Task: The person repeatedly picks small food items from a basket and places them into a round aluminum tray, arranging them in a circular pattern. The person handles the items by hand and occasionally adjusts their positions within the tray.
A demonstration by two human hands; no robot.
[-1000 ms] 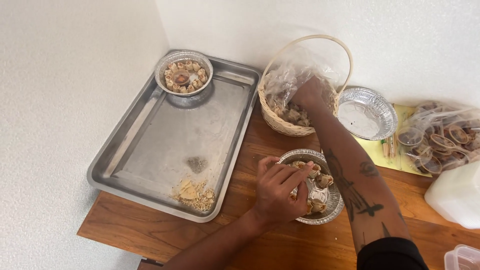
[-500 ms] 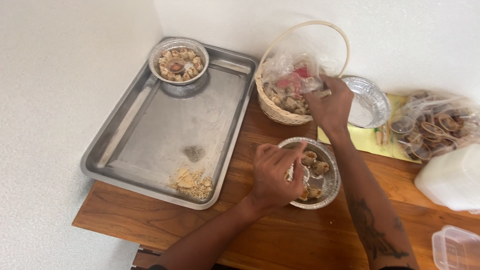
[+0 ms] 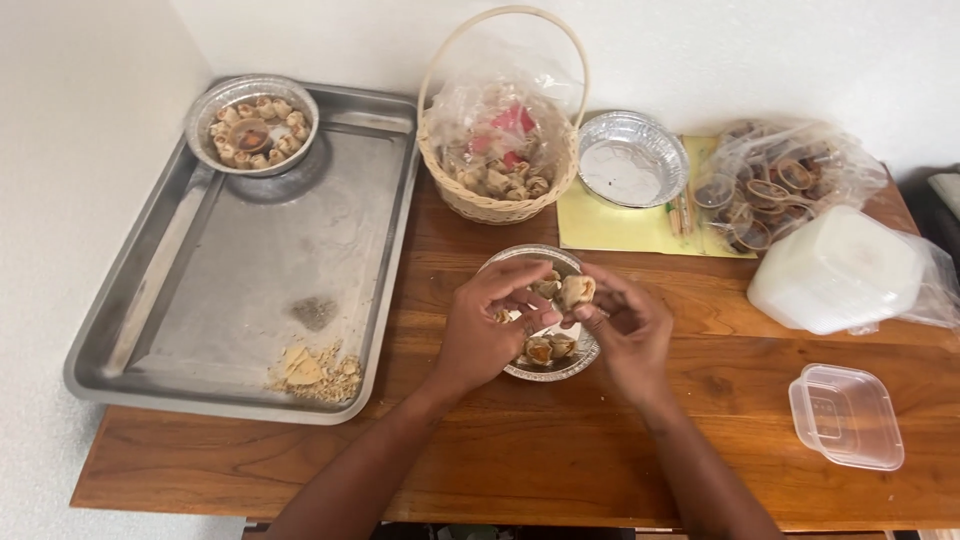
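Over the foil pan [image 3: 578,362] in front of the basket [image 3: 505,205], the right hand [image 3: 625,330] pinches a pastry [image 3: 575,291] loosely while the left hand [image 3: 490,325], fingers curled, steadies neighbours; a slack pinch could drop and crumble it.

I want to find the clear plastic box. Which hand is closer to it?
The right hand. It is over the foil dish in the middle, with the clear plastic box off to its right. The left hand sits on the dish's far side, farther away.
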